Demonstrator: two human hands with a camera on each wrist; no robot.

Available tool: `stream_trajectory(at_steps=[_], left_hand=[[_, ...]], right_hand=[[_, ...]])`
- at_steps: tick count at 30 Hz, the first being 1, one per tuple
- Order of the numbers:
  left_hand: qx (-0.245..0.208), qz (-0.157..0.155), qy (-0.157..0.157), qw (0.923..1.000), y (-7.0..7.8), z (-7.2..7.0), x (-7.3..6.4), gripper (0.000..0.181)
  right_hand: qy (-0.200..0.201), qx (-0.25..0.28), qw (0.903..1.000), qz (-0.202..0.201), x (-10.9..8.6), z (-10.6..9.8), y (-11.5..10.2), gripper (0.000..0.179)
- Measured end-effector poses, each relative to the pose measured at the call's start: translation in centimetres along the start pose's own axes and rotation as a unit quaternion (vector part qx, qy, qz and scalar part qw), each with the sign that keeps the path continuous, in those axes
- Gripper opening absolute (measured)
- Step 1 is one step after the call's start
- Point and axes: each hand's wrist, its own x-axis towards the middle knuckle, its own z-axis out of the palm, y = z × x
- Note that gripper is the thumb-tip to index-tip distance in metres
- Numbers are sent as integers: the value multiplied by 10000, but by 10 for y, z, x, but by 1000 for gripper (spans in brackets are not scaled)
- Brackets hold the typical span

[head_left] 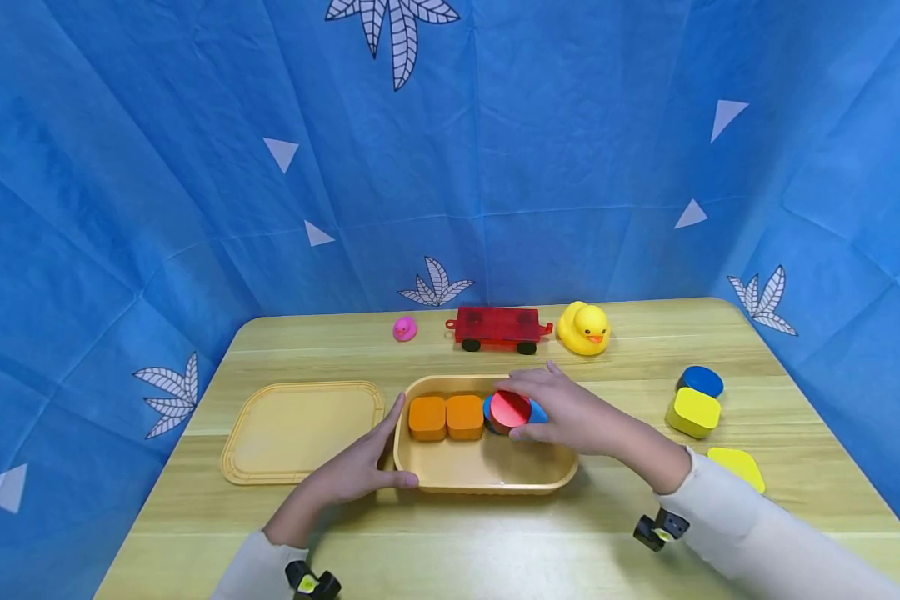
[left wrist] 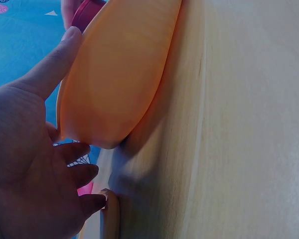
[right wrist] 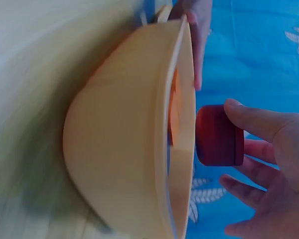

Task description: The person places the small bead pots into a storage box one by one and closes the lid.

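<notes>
A tan oblong tub (head_left: 487, 477) stands mid-table, with two orange rounded blocks (head_left: 427, 417) and blue blocks (head_left: 538, 412) along its far side. My left hand (head_left: 356, 467) spans the tub's left end, thumb straight along the near rim, forefinger by the far-left rim. In the left wrist view its other fingers (left wrist: 82, 174) spread free of the wall. My right hand (head_left: 562, 408) pinches a red round block (right wrist: 219, 134) between thumb and fingertips. The right wrist view has this block above the tub's rim; from the head it overlaps a blue block.
A tan lid (head_left: 300, 433) lies left of the tub. Behind stand a small pink duck (head_left: 405, 328), a red toy wagon (head_left: 498, 327) and a yellow duck (head_left: 584, 329). At right are a blue round block (head_left: 701, 381), a yellow block (head_left: 693, 412) and a flat yellow piece (head_left: 738, 468).
</notes>
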Motion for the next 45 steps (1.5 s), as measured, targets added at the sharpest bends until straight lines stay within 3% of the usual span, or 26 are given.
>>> stream_trajectory(at_steps=[8, 18, 31, 45], left_hand=[[13, -6, -5, 10000, 1, 0, 0, 120], [-32, 59, 24, 10000, 2, 0, -1, 120], [71, -70, -10, 9999, 5, 0, -2, 119], [15, -96, -4, 10000, 1, 1, -1, 119]], right_hand=[[-109, -97, 9994, -301, 18, 22, -19, 62], [-343, 221, 9985, -372, 38, 52, -32, 59], [-580, 22, 9976, -384, 57, 77, -42, 57], [-172, -699, 9953, -644, 63, 94, -40, 58]])
